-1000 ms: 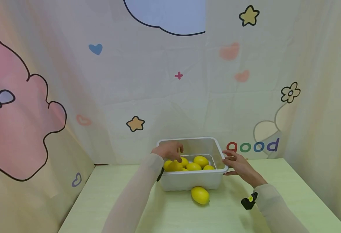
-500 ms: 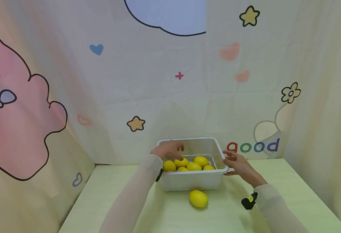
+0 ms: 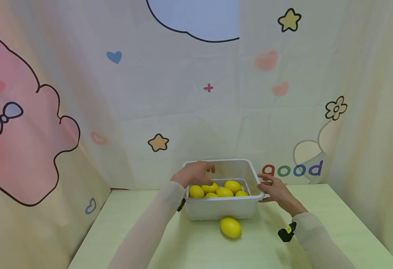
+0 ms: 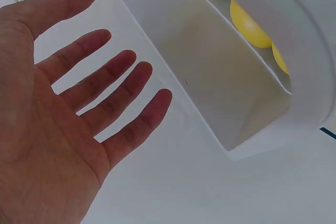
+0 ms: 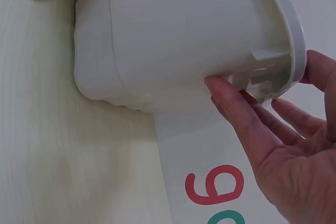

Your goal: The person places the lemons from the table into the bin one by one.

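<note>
A white plastic bin stands on the table with several yellow lemons inside. Over the bin's left side hovers my left hand, and the left wrist view shows its fingers spread, relaxed and holding nothing. At the opposite end, my right hand grips the bin by its rim; up close, its fingers lie against the outer wall under the lip. One more lemon lies on the table just in front of the bin. My left hand partly hides a lemon in the bin.
The pale green table reaches back to a fabric backdrop printed with hearts, stars and coloured letters. Behind the bin, the backdrop stands close. Each wrist carries a black strap-on device.
A blurred lemon under my left hand has come to rest among the others, and that hand has risen slightly. The lemon on the table has rocked a little. My right hand keeps its place.
</note>
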A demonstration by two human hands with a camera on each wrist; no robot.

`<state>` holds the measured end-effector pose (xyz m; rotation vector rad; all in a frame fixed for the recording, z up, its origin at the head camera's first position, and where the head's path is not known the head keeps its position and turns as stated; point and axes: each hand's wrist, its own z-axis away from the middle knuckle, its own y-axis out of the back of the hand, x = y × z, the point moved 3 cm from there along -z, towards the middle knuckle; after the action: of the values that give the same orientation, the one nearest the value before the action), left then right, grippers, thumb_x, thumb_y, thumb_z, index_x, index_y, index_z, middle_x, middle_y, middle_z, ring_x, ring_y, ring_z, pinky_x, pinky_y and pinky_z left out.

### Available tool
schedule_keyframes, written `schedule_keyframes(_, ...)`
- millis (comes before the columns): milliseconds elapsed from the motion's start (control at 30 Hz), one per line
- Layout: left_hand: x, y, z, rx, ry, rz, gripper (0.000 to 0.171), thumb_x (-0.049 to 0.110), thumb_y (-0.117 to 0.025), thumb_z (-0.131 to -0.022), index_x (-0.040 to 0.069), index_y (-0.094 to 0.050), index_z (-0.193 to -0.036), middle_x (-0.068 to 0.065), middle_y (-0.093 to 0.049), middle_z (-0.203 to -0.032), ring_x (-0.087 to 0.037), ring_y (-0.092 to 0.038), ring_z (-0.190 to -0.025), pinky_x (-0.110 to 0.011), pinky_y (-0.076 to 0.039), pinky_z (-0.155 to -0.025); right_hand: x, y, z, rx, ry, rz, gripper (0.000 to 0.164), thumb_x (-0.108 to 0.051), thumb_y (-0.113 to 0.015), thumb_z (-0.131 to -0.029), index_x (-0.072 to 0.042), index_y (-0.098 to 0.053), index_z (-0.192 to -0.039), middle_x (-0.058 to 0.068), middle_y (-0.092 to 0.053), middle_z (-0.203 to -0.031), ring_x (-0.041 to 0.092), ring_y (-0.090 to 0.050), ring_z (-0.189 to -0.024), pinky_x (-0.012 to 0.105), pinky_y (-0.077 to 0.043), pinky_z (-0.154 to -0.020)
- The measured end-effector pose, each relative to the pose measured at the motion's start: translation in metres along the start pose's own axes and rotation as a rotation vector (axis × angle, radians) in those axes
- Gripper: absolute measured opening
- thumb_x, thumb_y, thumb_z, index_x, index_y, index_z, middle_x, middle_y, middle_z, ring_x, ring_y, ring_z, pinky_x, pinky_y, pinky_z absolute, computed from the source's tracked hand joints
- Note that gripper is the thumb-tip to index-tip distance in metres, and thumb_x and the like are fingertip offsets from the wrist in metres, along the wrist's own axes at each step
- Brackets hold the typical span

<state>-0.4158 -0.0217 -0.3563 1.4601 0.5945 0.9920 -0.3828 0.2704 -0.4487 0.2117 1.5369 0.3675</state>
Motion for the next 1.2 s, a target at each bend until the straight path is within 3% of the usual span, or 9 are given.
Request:
schedule_keyframes(333,0.011,-0.002,0.014,0.039,-0.093,-0.097,0.044,0.043,-0.068,-0.088,0.028,-0.060,-0.129,0.007,-0.060,-0.134,-0.015,-0.057,-0.116,-0.036,-0.050,-0.102,0.003,0.000,0.000,0.012,-0.006,-0.007,0.060,-0.021,-0.058,-0.098,-0.005,-0.033,-0.151,0.034,-0.046,-0.140,0.031,-0.066,-0.103,0.043,-0.062,-0.074)
schedule_keyframes(600,0.026,-0.003,0.029,0.063,-0.155,-0.129,0.047,0.042,-0.066,-0.090,0.029,-0.056,-0.134,0.005,-0.054,-0.142,-0.017,-0.055,-0.124,-0.037,-0.047,-0.105,0.003,0.000,0.001,-0.003,-0.002,-0.012,0.061,-0.023,-0.057,-0.099,-0.006,-0.031,-0.152,0.034,-0.044,-0.142,0.034,-0.064,-0.108,0.044,-0.061,-0.077)
schedule_keyframes(833,0.038,-0.002,0.042,0.117,-0.225,-0.165,0.048,0.040,-0.065,-0.090,0.029,-0.055,-0.136,0.004,-0.055,-0.140,-0.018,-0.057,-0.120,-0.037,-0.051,-0.100,-0.001,0.000,0.002,-0.002,0.000,-0.011,0.061,-0.024,-0.057,-0.099,-0.006,-0.031,-0.152,0.034,-0.045,-0.142,0.031,-0.065,-0.106,0.044,-0.061,-0.077)
schedule_keyframes(967,0.044,-0.007,0.050,0.143,-0.265,-0.198,0.049,0.040,-0.065,-0.090,0.029,-0.054,-0.137,0.005,-0.057,-0.137,-0.017,-0.059,-0.115,-0.035,-0.052,-0.097,-0.001,0.000,0.002,-0.005,0.000,-0.010,0.061,-0.024,-0.056,-0.099,-0.006,-0.030,-0.152,0.034,-0.045,-0.141,0.032,-0.065,-0.106,0.044,-0.061,-0.077)
schedule_keyframes(1200,0.052,-0.019,0.062,0.123,-0.276,-0.192,0.051,0.039,-0.065,-0.090,0.033,-0.052,-0.139,0.007,-0.055,-0.140,-0.017,-0.060,-0.115,-0.035,-0.052,-0.097,0.001,-0.001,0.002,-0.013,-0.002,-0.015,0.060,-0.022,-0.054,-0.100,-0.007,-0.030,-0.153,0.034,-0.045,-0.141,0.034,-0.064,-0.108,0.046,-0.061,-0.079)
